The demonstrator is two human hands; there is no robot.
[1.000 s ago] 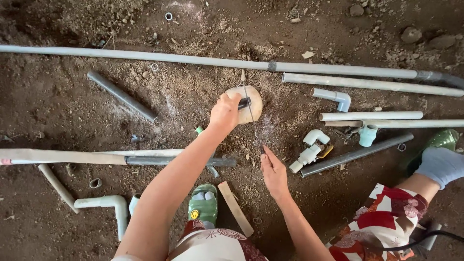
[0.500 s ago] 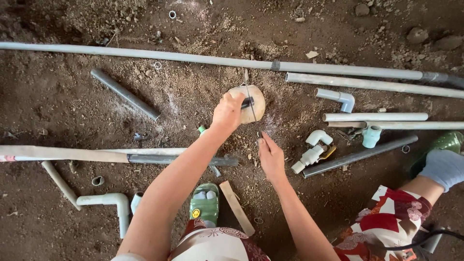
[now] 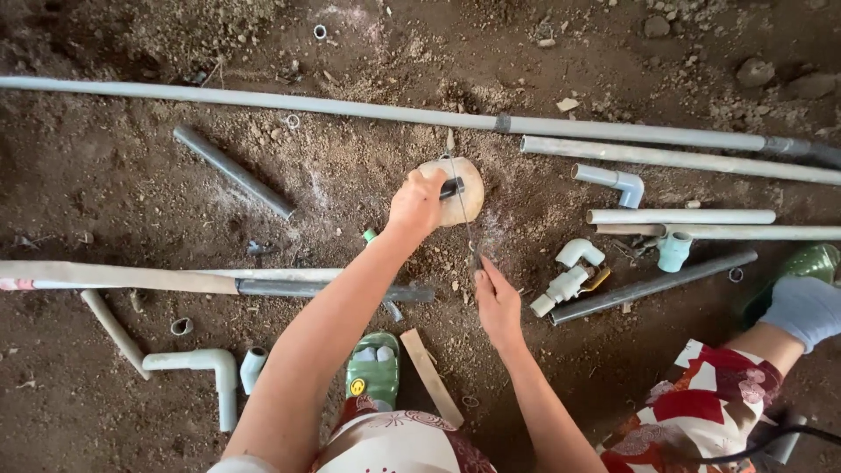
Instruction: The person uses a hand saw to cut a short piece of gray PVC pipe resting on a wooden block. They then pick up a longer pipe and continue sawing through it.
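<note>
Two hands work at mid-frame on bare brown dirt: the left hand [image 3: 417, 203] is closed around a short dark piece [image 3: 452, 187] pressed on a pale round stone [image 3: 464, 194], while the right hand [image 3: 496, 298], at five o'clock of it, pinches the near end of a thin blade [image 3: 463, 219]. Long grey pipes [image 3: 263, 101] fence the twelve o'clock edge and fittings [image 3: 569, 282] crowd three o'clock, leaving open soil toward ten. Since the earlier frame both hands have barely shifted.

Place: outdoor plumbing work site on bare ground | Evidence: loose brown dirt floor [image 3: 131, 175] with stones | long grey pipes [image 3: 263, 101] laid out | cut pipe pieces and elbow fittings [image 3: 618, 180] scattered around
</note>
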